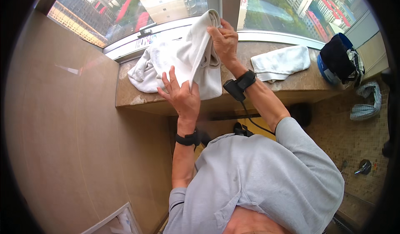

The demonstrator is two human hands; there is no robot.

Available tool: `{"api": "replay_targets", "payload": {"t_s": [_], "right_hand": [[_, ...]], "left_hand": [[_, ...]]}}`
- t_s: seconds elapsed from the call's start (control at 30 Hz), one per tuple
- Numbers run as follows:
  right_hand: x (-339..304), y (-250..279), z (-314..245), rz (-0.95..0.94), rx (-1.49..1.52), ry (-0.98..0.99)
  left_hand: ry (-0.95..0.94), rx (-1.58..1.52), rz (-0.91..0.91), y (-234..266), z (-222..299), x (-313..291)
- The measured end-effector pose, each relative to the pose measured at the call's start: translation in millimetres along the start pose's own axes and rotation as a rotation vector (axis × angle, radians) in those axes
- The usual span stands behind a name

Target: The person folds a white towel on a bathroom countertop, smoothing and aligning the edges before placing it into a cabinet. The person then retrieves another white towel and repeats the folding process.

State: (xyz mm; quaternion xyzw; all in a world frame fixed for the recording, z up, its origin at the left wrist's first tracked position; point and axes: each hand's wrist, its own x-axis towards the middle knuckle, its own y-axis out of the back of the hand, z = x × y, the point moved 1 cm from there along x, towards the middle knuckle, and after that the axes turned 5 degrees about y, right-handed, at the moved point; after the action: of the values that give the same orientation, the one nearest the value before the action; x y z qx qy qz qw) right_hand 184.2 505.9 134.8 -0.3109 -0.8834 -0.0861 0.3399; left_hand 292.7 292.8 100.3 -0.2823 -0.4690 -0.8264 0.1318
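Note:
A white towel (179,52) lies partly bunched on the stone window ledge, its right part lifted in folds. My right hand (225,44) grips the raised, rolled-over edge of this towel near the window frame, thumb toward me and fingers behind the cloth. Lower down, my left hand (181,97) rests against the towel's near side with its fingers spread; its thumb side is partly hidden by the cloth. To the right, a second white towel (281,62) lies folded flat on the ledge.
A brown stone ledge (321,77) runs under the windows. At its right end stands a blue bucket (329,69) with dark cloth over it. A pale wrinkled cloth (367,102) hangs by the mosaic wall, above a metal tap handle (363,167). A beige wall (71,121) rises at left.

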Motion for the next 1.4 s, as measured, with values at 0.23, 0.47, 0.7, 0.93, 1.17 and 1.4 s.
{"api": "replay_targets", "payload": {"t_s": [0.23, 0.47, 0.7, 0.93, 1.17, 1.4], "right_hand": [[-1.3, -24.5, -27.1, -0.001, 0.164, 0.016], [-10.4, -37.1, -48.6, -0.014, 0.245, -0.133], [-16.5, -41.1, -59.7, -0.031, 0.31, -0.202], [-22.6, -29.3, -55.0, -0.039, 0.498, -0.363], [-27.7, -4.0, -54.1, 0.031, 0.507, -0.462], [-30.4, 13.4, -39.7, -0.035, 0.538, -0.572]], "left_hand": [[0.129, -0.18, -0.108, 13.4, 17.0, -7.2], [-0.015, -0.117, -0.109, 13.9, 21.6, 3.0], [-0.007, 0.117, -0.002, 5.1, 30.9, 21.0], [0.069, 0.22, 0.129, -15.9, 41.9, 34.2], [-0.044, 0.25, 0.268, -11.5, 20.1, 49.7], [-0.123, 0.213, 0.144, 16.5, 17.1, 67.5]]}}
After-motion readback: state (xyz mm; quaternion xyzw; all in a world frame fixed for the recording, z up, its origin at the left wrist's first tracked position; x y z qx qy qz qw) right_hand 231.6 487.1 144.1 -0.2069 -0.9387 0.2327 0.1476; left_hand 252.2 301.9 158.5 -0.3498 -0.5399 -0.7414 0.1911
